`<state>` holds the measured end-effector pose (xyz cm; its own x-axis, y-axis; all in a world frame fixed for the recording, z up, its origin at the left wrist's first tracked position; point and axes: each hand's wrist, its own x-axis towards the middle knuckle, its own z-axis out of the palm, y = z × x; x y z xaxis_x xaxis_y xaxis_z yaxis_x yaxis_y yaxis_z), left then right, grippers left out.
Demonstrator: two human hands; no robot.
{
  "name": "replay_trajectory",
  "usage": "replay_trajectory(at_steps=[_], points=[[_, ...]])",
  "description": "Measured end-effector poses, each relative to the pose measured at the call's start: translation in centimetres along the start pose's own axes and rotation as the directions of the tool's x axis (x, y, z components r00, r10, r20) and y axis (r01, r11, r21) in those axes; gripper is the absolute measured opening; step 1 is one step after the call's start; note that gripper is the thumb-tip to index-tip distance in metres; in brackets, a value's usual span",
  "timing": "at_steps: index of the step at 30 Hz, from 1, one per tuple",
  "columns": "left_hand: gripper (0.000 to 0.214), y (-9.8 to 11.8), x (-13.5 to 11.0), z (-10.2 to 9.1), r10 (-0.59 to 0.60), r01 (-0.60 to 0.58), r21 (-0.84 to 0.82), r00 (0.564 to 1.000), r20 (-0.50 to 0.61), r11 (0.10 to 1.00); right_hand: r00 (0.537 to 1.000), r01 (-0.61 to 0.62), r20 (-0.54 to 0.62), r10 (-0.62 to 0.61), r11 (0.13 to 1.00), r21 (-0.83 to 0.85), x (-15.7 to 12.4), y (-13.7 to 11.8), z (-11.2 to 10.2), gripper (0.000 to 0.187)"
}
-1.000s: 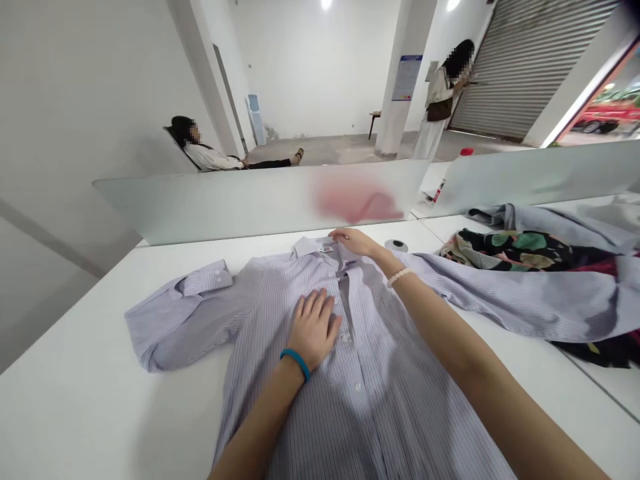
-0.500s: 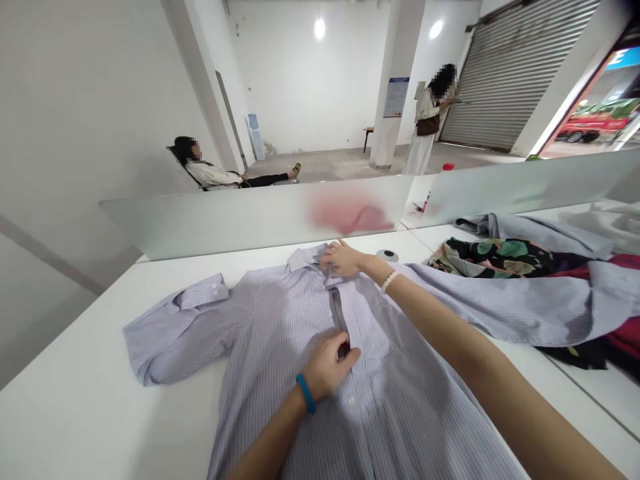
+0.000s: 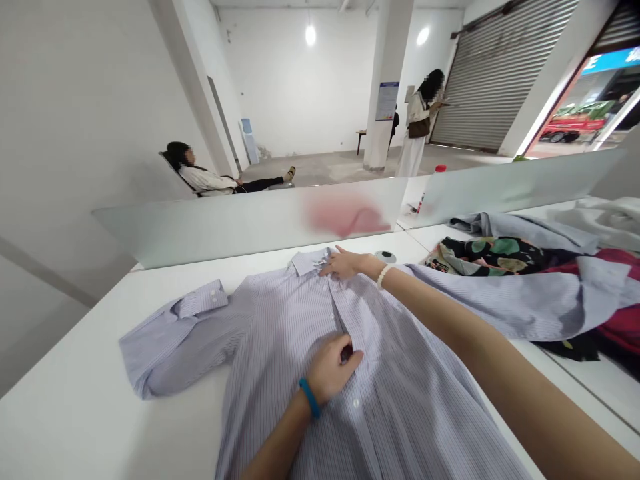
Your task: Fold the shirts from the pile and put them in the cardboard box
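Head view looks down on a lavender pinstriped button-up shirt (image 3: 400, 407) lying flat on the white bench (image 3: 65, 353) directly beneath both my hands. My left hand (image 3: 331, 371), with a blue band on the wrist, is curled and pinching the front placket (image 3: 353, 320) at mid-chest. My right hand (image 3: 345, 264), with a white bead bracelet, lies open with the fingers spread, resting just beside the collar (image 3: 306, 262) at the far end. The shirt's left-hand sleeve is folded back, its buttoned cuff (image 3: 203, 298) lying on top, while the other sleeve (image 3: 525, 307) stretches right over a floral fabric (image 3: 490, 257) and a red cloth (image 3: 620, 327). A frosted glass divider (image 3: 250, 227) runs along the bench's far edge. Beyond it, one person (image 3: 205, 177) reclines in a chair and another (image 3: 415, 127) stands.
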<state>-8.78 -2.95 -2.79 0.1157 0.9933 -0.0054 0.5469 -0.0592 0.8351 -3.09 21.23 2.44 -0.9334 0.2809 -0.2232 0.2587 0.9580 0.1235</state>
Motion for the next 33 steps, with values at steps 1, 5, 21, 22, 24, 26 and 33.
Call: replay_trajectory(at_steps=[1, 5, 21, 22, 24, 26, 33], points=[[0.019, 0.1, 0.0, 0.0, -0.008, 0.009, 0.007, 1.000, -0.002, 1.000, 1.000, -0.014, -0.017, 0.014, 1.000, 0.002, 0.1, 0.0, -0.1, 0.039], [0.018, 0.0, 0.1, 0.2, -0.040, 0.039, -0.025, 0.999, -0.025, 0.999, 0.995, -0.088, -0.055, 0.089, 0.996, 0.013, 1.3, -0.7, -0.4, 0.028], [0.044, 1.6, -3.9, 2.2, -0.347, 0.404, -0.615, 0.912, 0.218, 0.677, 0.842, -0.469, -0.184, 0.507, 0.857, 0.212, 4.4, -2.3, 2.3, 0.030], [0.045, 2.0, -4.9, 2.7, -0.336, 0.414, -0.620, 0.909, 0.246, 0.666, 0.831, -0.481, -0.191, 0.523, 0.847, 0.228, 4.4, -2.5, 2.4, 0.031], [0.047, 2.5, -7.0, 4.0, -0.316, 0.436, -0.652, 0.900, 0.301, 0.621, 0.807, -0.505, -0.198, 0.556, 0.824, 0.257, 4.5, -2.7, 2.7, 0.033], [0.050, 2.6, -9.4, 5.6, -0.302, 0.447, -0.719, 0.894, 0.332, 0.532, 0.785, -0.528, -0.199, 0.587, 0.802, 0.279, 4.5, -2.9, 3.2, 0.034], [0.047, 2.5, -17.1, 11.5, -0.336, 0.445, -0.875, 0.867, 0.368, 0.192, 0.611, -0.602, -0.152, 0.777, 0.581, 0.548, 4.1, -2.9, 5.9, 0.070]])
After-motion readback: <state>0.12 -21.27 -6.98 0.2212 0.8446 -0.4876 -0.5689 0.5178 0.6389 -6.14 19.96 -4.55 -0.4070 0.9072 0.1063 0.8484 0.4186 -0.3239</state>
